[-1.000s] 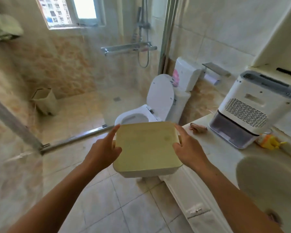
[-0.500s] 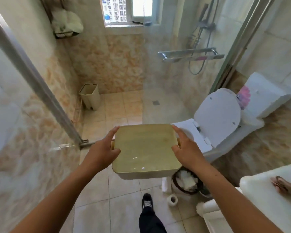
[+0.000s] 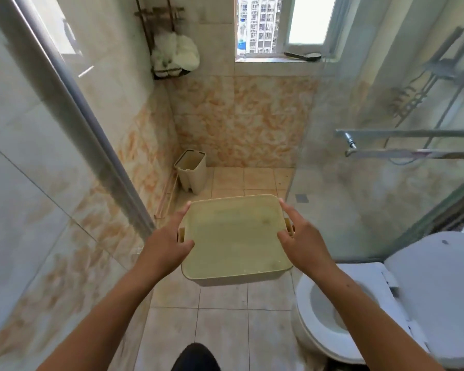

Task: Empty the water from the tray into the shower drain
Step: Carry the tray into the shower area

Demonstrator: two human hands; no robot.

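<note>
Yellowish tray, level, above floor tiles

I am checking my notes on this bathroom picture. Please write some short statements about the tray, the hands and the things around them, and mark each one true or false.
1. Both hands hold the tray, the left hand on its left side and the right hand on its right side. True.
2. The tray is tipped over and the water is pouring out. False: it is held about level and nothing pours.
3. The floor drain lies ahead of the tray, seen through the glass panel. True.
4. The toilet has its lid closed. False: the lid is up and the bowl is open.
5. A small bin stands in the far left corner of the shower floor. True.
</note>
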